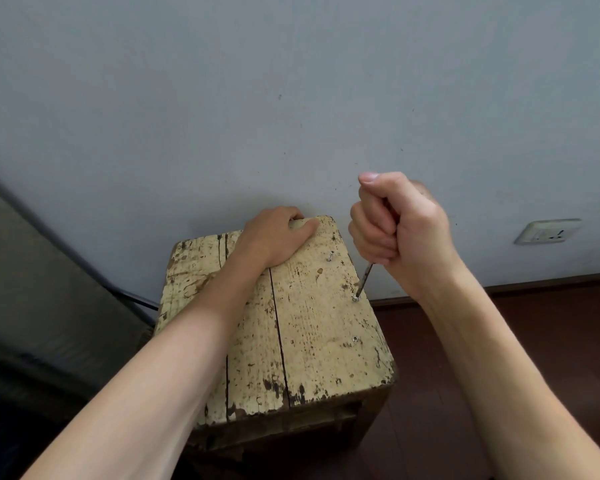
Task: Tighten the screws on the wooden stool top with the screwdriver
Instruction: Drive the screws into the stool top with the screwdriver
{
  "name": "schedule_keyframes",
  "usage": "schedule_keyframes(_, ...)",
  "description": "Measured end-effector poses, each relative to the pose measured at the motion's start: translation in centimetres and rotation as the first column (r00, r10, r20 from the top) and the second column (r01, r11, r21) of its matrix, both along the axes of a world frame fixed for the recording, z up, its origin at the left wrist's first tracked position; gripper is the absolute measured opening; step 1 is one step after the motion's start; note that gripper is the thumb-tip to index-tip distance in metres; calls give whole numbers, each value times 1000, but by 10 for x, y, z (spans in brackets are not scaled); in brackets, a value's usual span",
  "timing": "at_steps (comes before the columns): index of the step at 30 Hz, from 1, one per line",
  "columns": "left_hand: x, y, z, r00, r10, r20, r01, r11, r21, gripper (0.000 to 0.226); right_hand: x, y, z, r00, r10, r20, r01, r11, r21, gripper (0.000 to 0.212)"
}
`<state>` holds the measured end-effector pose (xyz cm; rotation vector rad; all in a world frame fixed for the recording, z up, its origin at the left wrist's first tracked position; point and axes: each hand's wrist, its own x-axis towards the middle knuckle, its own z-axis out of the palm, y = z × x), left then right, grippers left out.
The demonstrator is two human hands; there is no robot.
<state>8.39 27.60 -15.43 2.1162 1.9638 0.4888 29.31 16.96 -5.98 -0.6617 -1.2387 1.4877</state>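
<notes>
Behind: socket [548, 231], cable [136, 299] (R hand [399, 226] hides screwdriver [365, 280] handle).

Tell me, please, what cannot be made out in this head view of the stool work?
- The screwdriver handle, head view: hidden in the fist of the right hand; only the shaft shows.
- Fingertips of the left hand: curled behind the far edge of the stool top.
- The screws: too small to read their slots.
</notes>
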Motion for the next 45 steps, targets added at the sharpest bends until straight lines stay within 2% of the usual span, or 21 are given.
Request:
schedule_keyframes(3,0,1,-1,1000,6,-4,-6,1000,-3,60,-11,-5,0,969,-244,-51,240,968,-71,54)
schedule_keyframes(5,0,1,-1,1000,5,-4,-5,1000,-6,63,-20,-11,-3,880,-465,-100,454,884,-110,54)
schedule_keyframes(7,0,1,-2,1000,8,1,-8,1000,-8,65,-27,-15,-6,813,-565,-141,555,825,-104,47)
schedule_keyframes(8,0,1,-2,1000,8,1,-8,1000,-6,65,-29,-15,-6,810,-569,-142,560,822,-103,45)
schedule_keyframes(10,0,1,-2,1000,5,-3,-5,1000,6,62,-25,-10,-7,863,-495,-96,487,868,-100,43)
schedule_keyframes(14,1,-1,0,1000,-4,-6,4,1000,16,66,-6,-1,-2,980,-183,83,181,983,30,42)
schedule_keyframes(17,0,-1,0,1000,-6,-7,6,1000,12,64,5,-2,-1,992,55,117,-62,996,56,52)
schedule_keyframes(19,0,0,0,1000,-7,-7,7,1000,18,59,6,-2,0,990,99,102,-103,994,39,52)
schedule_keyframes(21,0,0,0,1000,-7,-8,7,1000,11,59,2,-2,0,996,60,63,-61,998,10,51)
schedule_keyframes(25,0,1,-1,1000,-5,-12,4,1000,-1,60,-11,-7,0,984,-177,-26,176,983,-57,50)
schedule_keyframes(29,0,0,-1,1000,-2,6,2,1000,-7,58,-22,-13,-4,874,-479,-82,468,875,-128,50)
schedule_keyframes(31,0,-1,0,1000,-5,11,5,1000,-11,56,-24,-14,-5,852,-517,-77,507,854,-119,50)
schedule_keyframes(33,1,-1,2,1000,-9,16,9,1000,-3,54,-20,-10,-5,911,-411,-46,406,910,-82,50)
schedule_keyframes(35,1,-3,3,1000,-12,9,12,1000,-4,56,-10,-5,-3,988,-151,5,151,988,-18,32)
schedule_keyframes(36,2,-3,3,1000,-14,8,14,1000,-14,60,-4,-2,-2,999,-13,51,12,1000,26,26)
schedule_keyframes(38,3,-6,5,1000,-10,15,10,1000,-25,68,5,1,-2,972,128,195,-153,981,116,36)
schedule_keyframes(40,3,-6,6,1000,1,21,-1,1000,-13,70,8,1,-3,954,156,256,-201,967,158,49)
schedule_keyframes(42,3,-5,6,1000,0,16,0,1000,-5,74,6,-1,-3,963,191,192,-219,966,139,51)
schedule_keyframes(45,1,-2,2,1000,8,2,-8,1000,-13,68,1,-2,-2,982,159,103,-166,984,71,50)
